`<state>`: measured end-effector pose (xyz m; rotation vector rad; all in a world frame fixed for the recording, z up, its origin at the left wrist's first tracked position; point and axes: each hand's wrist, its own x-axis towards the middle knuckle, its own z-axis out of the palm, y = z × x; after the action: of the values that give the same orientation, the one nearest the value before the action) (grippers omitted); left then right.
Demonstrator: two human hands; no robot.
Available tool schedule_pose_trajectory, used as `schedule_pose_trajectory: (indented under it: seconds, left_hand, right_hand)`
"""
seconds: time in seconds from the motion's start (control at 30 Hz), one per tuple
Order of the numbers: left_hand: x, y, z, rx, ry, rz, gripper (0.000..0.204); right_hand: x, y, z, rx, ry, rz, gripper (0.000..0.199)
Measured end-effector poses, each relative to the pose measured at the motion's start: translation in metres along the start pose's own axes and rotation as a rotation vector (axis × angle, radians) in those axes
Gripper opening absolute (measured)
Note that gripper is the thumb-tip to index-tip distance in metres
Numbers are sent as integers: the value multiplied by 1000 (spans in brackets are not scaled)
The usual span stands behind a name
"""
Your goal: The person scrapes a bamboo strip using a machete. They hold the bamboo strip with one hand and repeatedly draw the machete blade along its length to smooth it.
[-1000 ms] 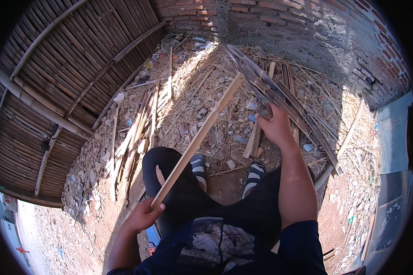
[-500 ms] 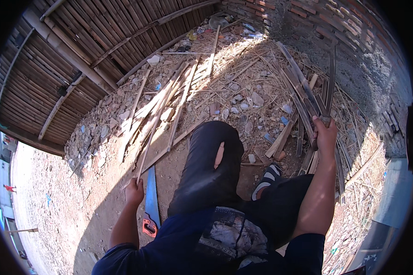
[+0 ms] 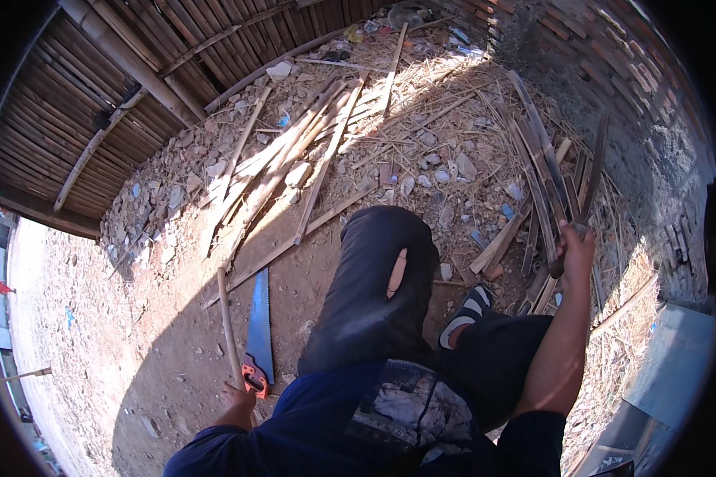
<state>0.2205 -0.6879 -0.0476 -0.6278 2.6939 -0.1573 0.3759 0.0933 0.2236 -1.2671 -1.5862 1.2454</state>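
My left hand (image 3: 237, 400) is closed around the lower end of a thin wooden stick (image 3: 227, 322), which points away from me over bare dirt. Right beside it lies a handsaw (image 3: 260, 326) with a blue blade and an orange-red handle. On the right, my right hand (image 3: 577, 249) grips a long, dark, machete-like tool (image 3: 594, 175) by its lower end; its exact kind is hard to make out. That tool's upper part stands over a heap of dark wooden strips (image 3: 541, 159) near the wall.
Long wooden strips (image 3: 282, 171) lie across rubble and straw ahead. A slatted bamboo wall (image 3: 48, 119) rises at the left, a brick wall (image 3: 644, 95) at the right. My bent knee (image 3: 386, 238) and sandalled foot (image 3: 465, 314) are between my hands.
My left hand has drawn back toward my body with the stick, whose far end now rests clear of the strip pile. My right hand has stayed near the heap, still gripping the dark tool.
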Motion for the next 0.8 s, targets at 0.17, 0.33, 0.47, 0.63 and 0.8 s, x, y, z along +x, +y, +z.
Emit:
schedule_pose_trajectory:
  seconds: [0.17, 0.33, 0.47, 0.63, 0.8]
  left_hand:
    - [24, 104, -39, -85, -112, 122, 94]
    - [42, 276, -81, -196, -66, 574, 84]
    - [78, 396, -72, -320, 20, 736, 83]
    - [92, 499, -79, -235, -47, 699, 80]
    - [110, 534, -69, -34, -292, 543, 67]
  right_hand:
    - [-3, -1, 9, -12, -21, 26, 26]
    - [-3, -5, 11, -17, 17, 78, 26]
    - [2, 2, 7, -26, 63, 103, 26]
    - [0, 4, 4, -62, 84, 150, 32]
    - [6, 1, 16, -86, 74, 162, 25]
